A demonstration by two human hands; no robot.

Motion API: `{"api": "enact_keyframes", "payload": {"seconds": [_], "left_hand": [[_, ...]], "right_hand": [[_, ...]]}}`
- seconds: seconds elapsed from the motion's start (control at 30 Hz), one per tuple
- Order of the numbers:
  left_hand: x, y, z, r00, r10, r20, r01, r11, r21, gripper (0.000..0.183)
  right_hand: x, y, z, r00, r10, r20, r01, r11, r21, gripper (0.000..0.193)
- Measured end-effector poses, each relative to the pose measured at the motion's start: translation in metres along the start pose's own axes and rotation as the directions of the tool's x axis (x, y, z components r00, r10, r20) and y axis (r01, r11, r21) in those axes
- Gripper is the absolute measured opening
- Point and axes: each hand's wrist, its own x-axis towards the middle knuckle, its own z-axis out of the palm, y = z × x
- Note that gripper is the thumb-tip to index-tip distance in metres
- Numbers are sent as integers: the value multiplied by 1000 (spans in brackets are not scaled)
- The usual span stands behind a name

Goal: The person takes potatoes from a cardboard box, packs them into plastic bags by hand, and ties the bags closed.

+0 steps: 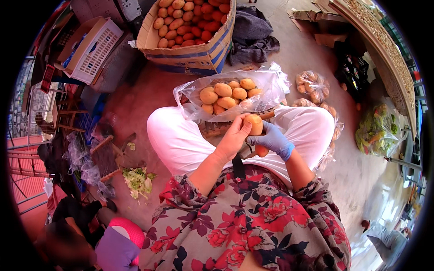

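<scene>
My bare left hand (233,137) and my right hand (272,139) in a blue glove meet over my lap. Between them they grip a smooth yellow-tan potato (254,123). Below the gloved palm a second, more orange potato (261,151) shows in part; what supports it is hidden. Just beyond my hands, between my knees, lies an open clear plastic bag (187,100) with several potatoes (224,90) in it. Part of a crate-like support (212,128) shows under the bag.
A large cardboard box (181,61) full of potatoes stands ahead. On the right are tied bags of potatoes (312,86) and a bag of greens (379,126). Leaf scraps (138,181) and a brush (106,158) lie left. Another person (68,235) sits at lower left.
</scene>
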Motion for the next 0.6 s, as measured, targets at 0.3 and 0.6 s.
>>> {"api": "enact_keyframes", "payload": {"seconds": [0.3,0.6], "left_hand": [[-1,39,-33,751,631,196,-175,-96,980,53],[-17,5,-60,811,512,284,-145,-295,945,5]], "right_hand": [[42,-66,-10,968,-196,-156,210,975,77,37],[153,-35,33,971,215,102,-38,564,-825,54]]}}
